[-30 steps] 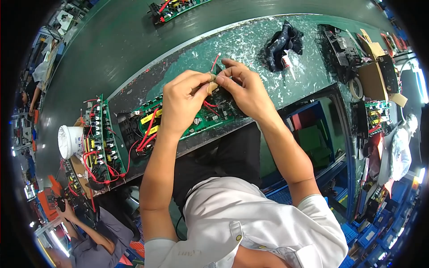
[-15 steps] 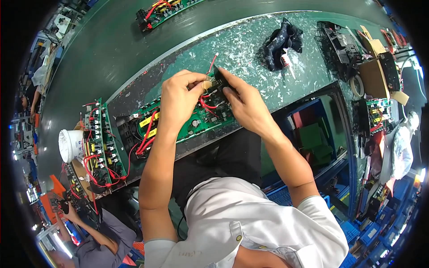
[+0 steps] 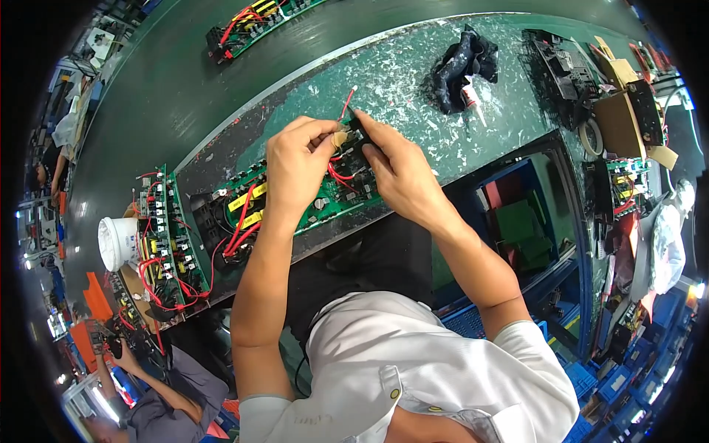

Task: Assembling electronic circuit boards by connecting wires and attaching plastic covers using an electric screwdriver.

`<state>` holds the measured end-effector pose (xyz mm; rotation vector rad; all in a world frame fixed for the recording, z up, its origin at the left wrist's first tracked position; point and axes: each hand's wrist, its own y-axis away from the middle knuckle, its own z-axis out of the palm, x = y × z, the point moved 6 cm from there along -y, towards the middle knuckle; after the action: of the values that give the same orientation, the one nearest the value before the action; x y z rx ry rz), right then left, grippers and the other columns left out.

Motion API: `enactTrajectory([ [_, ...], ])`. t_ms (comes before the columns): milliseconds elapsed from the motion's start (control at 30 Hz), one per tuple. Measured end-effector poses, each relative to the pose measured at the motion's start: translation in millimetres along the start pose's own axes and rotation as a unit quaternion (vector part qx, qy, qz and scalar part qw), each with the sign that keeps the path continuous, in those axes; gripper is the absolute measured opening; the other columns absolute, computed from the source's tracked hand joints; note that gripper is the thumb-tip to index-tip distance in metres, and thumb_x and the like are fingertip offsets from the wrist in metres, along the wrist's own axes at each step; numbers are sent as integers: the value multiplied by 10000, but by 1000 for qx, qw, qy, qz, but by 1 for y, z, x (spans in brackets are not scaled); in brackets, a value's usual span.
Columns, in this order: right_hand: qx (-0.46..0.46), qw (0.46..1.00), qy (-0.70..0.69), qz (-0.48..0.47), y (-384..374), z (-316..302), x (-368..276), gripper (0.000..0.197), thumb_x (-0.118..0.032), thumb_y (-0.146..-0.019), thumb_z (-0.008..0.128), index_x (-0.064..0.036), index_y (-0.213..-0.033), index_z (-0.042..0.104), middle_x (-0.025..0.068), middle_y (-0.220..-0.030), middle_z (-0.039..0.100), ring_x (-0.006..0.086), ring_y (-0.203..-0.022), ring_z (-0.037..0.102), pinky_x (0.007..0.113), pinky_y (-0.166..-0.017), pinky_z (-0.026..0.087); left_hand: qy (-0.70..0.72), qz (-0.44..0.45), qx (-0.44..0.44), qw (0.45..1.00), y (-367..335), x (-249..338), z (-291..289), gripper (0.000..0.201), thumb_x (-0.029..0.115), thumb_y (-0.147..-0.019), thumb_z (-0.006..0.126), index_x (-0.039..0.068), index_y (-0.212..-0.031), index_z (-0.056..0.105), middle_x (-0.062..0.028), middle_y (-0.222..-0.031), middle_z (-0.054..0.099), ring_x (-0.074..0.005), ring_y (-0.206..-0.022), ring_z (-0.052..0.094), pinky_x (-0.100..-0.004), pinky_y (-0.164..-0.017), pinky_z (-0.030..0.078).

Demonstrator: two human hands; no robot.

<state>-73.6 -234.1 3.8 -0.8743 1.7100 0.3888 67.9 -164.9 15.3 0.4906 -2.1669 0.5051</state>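
A long green circuit board [image 3: 319, 210] lies in front of me, with yellow-wrapped parts and red wires. My left hand [image 3: 297, 168] is closed in a pinch over its right part. A tan patch shows at those fingertips; I cannot tell whether it is a finger cover or a separate piece. My right hand [image 3: 405, 171] grips a dark panel [image 3: 359, 127] standing at the board's right end, thumb on the near side. A thin red wire [image 3: 347, 103] with a white tip sticks up beyond the fingers. The contact between panel and board is hidden.
More boards [image 3: 173, 240] stand at left beside a white bucket [image 3: 118, 242]. Another board [image 3: 258, 26] lies on the green belt [image 3: 170, 88] beyond. A black cloth [image 3: 465, 70] and small bottle [image 3: 473, 96] lie far right, near cardboard and a tape roll [image 3: 590, 137]. A co-worker sits lower left.
The dark panel has tilted and now shows narrower between my hands. My right hand has shifted slightly left. The board on the belt has moved left.
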Motion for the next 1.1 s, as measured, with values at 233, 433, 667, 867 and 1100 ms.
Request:
enactTrajectory([
  [233, 1, 1000, -3, 1, 2, 0, 0, 442, 3, -952, 509, 39, -1392, 481, 245, -1277, 595, 333, -1179, 606, 355, -980, 459, 60, -70, 22, 996, 3, -14, 3, 178, 69, -832, 770, -15, -987, 742, -55, -809, 686, -89, -662, 597, -247, -612, 476],
  [433, 9, 1000, -9, -13, 2, -3, -2, 453, 15, -937, 523, 25, -1389, 490, 249, -1271, 593, 363, -1183, 594, 362, -982, 456, -13, 5, -10, 1000, 0, 0, 2, 169, 53, -831, 759, -23, -980, 736, -73, -842, 698, -97, -674, 603, -252, -616, 482],
  [667, 39, 996, 46, -59, 6, 8, -7, 465, 39, -910, 536, 10, -1373, 510, 258, -1240, 590, 399, -1151, 585, 364, -974, 462, -47, 145, 10, 988, 0, 9, -1, 143, 15, -820, 713, -30, -956, 714, -127, -862, 686, -236, -726, 676, -318, -659, 522],
  [867, -37, 989, -120, 79, 0, 1, 13, 535, -44, -972, 574, -47, -1480, 407, 221, -1406, 521, 263, -1286, 523, 349, -1045, 434, -65, 134, 29, 988, 5, 16, -65, 331, 163, -799, 792, 7, -1062, 665, -110, -1021, 654, -235, -838, 652, -338, -741, 524],
  [1100, 17, 999, 35, 23, 3, -24, -3, 537, -84, -954, 630, -24, -1454, 445, 138, -1455, 505, 249, -1358, 466, 387, -1120, 362, 272, -33, -322, 906, 171, 11, -80, 326, 70, -681, 852, 55, -709, 527, -104, -992, 692, -202, -820, 636, -296, -697, 489],
])
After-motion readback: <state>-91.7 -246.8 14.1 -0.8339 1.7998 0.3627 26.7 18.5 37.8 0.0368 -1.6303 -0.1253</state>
